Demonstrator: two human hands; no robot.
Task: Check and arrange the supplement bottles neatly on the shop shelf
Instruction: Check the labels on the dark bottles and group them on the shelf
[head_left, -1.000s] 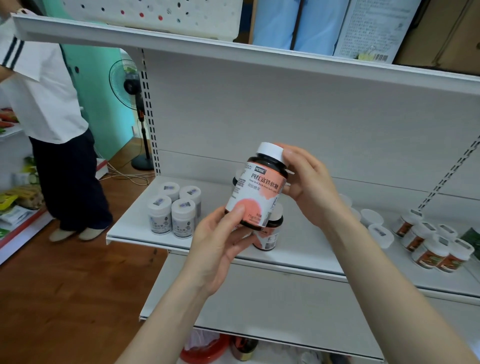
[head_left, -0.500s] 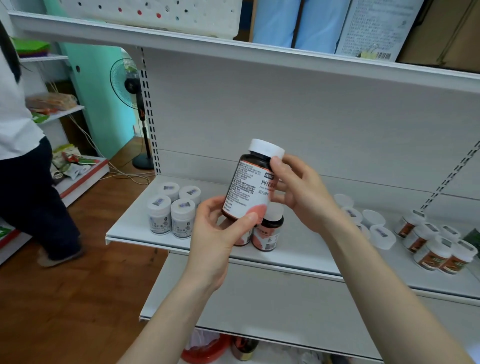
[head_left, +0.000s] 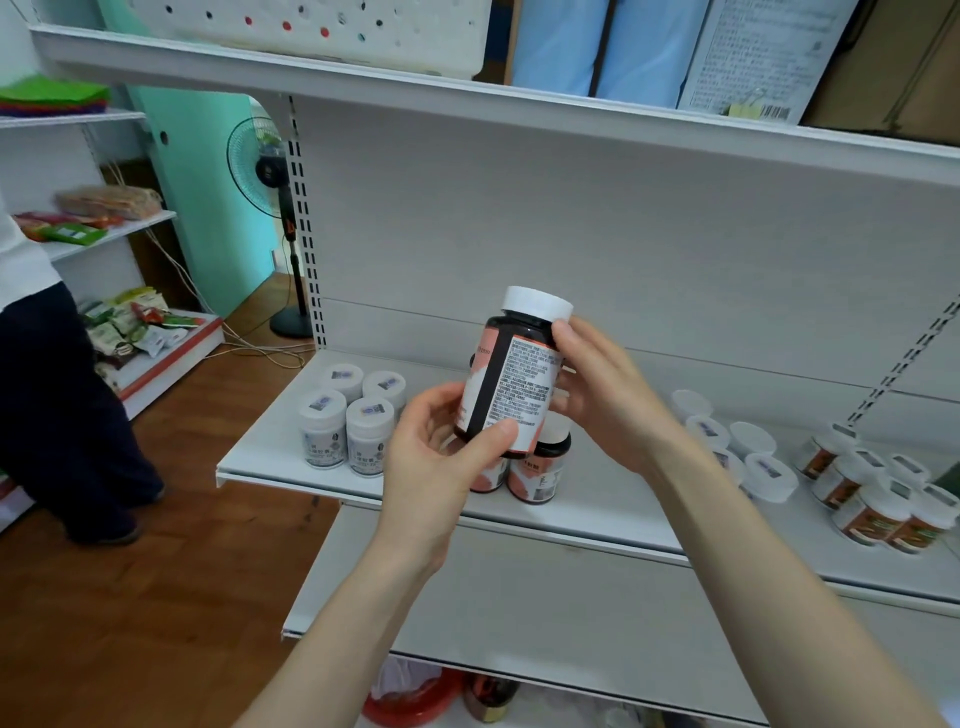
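White metal shop shelf (head_left: 597, 499), wooden floor to the left. Held above its middle, slightly tilted: a dark supplement bottle (head_left: 511, 384) with white cap and pink label, fine print facing near. Grasped low by the left hand (head_left: 441, 457), thumb across the label; gripped just under the cap by the right hand (head_left: 608, 395). Directly beneath, standing on the shelf, two matching bottles (head_left: 537, 467). Left, four white jars (head_left: 353, 421); right, more white-lidded jars (head_left: 748, 452).

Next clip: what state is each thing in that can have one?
held bottle: capped, lifted clear of the shelf, fine-print side toward the camera.
left hand: grips its lower part.
right hand: holds its upper part.
pink-labelled bottles: upright, capped, on the shelf.
four white bottles: upright, capped, grouped together.
brown-labelled jars: capped, clustered.
fan: running or not, cannot tell.
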